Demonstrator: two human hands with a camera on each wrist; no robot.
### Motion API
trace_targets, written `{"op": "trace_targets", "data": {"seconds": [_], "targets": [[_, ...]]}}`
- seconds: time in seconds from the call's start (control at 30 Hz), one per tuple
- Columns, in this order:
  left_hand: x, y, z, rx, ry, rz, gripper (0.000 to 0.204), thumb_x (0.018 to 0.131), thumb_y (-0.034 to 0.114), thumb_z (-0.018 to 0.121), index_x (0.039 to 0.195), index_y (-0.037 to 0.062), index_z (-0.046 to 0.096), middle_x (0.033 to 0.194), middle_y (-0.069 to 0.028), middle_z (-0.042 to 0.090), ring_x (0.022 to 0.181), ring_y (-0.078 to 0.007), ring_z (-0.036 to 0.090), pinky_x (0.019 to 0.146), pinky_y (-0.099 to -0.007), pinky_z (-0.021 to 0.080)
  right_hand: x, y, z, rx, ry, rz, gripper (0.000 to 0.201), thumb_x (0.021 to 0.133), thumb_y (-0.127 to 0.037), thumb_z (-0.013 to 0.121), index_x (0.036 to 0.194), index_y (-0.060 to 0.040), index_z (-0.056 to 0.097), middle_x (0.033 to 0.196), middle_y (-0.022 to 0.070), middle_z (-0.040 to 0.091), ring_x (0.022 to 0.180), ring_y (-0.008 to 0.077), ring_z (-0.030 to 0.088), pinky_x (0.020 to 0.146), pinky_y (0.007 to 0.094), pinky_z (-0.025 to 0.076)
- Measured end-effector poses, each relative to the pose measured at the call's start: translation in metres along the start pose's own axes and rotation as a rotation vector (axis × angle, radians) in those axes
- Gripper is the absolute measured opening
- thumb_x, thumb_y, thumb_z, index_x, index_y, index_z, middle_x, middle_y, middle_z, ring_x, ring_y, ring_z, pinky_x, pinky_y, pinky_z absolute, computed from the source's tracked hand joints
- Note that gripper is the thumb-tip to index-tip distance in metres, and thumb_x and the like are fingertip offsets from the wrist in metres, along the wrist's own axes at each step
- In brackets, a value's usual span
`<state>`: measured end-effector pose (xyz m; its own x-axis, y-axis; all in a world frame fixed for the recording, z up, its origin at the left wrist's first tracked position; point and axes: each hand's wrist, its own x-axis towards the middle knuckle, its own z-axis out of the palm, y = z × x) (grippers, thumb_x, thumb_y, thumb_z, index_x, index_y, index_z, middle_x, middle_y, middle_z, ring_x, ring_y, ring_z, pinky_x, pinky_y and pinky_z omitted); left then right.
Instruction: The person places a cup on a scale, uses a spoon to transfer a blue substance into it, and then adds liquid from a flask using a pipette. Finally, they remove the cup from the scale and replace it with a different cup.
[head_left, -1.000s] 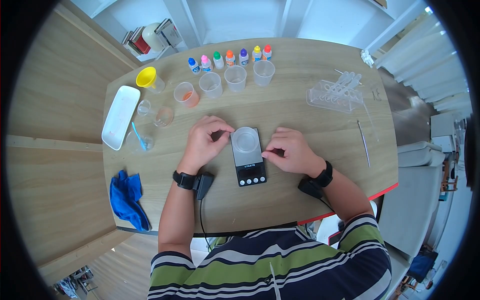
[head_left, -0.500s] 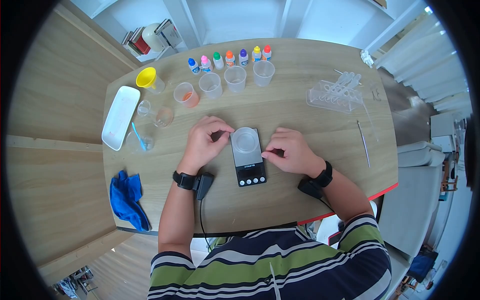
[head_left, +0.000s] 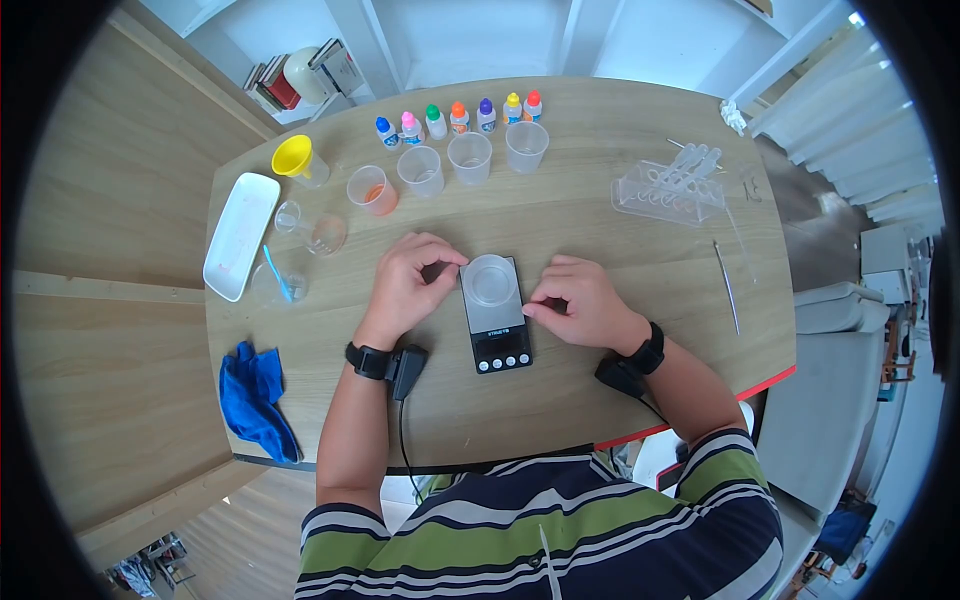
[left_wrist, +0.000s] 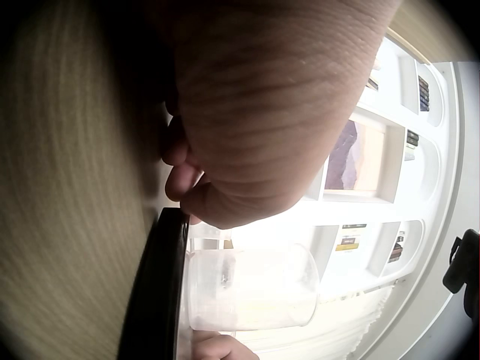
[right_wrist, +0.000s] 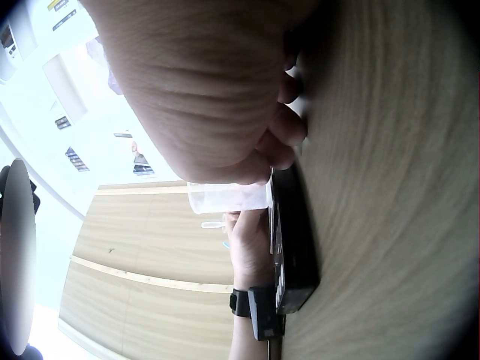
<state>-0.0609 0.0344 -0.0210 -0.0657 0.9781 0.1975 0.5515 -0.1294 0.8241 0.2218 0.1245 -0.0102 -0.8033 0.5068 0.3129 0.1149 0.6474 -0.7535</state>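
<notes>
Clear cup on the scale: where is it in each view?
Head: cup near the middle, slightly above centre.
Left wrist: below centre, tipped sideways by the camera angle.
Right wrist: near the centre, smaller, also sideways.
Shared landmark: the black scale that bears it.

The left hand (left_wrist: 262,112) fills the upper middle, its curled fingertips at the top end of the dark scale (left_wrist: 154,289). A clear cup (left_wrist: 251,289) stands against the scale's right side, lower centre. Fingers of the right hand (left_wrist: 223,348) show at the bottom edge. Wood-grained table (left_wrist: 64,195) occupies the left.
</notes>
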Motion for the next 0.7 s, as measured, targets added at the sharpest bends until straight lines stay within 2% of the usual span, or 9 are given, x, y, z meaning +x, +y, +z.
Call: {"op": "trace_targets", "data": {"seconds": [0.7], "targets": [[-0.0002, 0.0018, -0.0007, -0.016, -0.007, -0.016, 0.015, 0.086, -0.003, 0.078, 0.099, 0.0045, 0.083, 0.098, -0.0074, 0.076, 0.095, -0.0248, 0.069, 0.084, -0.0367, 0.054, -0.0003, -0.0005, 0.0006, 0.003, 0.005, 0.006, 0.016, 0.085, -0.008, 0.087, 0.078, -0.0064, 0.073, 0.069, 0.0053, 0.062, 0.070, 0.0264, 0.055, 0.064, 0.0398, 0.046]]}}
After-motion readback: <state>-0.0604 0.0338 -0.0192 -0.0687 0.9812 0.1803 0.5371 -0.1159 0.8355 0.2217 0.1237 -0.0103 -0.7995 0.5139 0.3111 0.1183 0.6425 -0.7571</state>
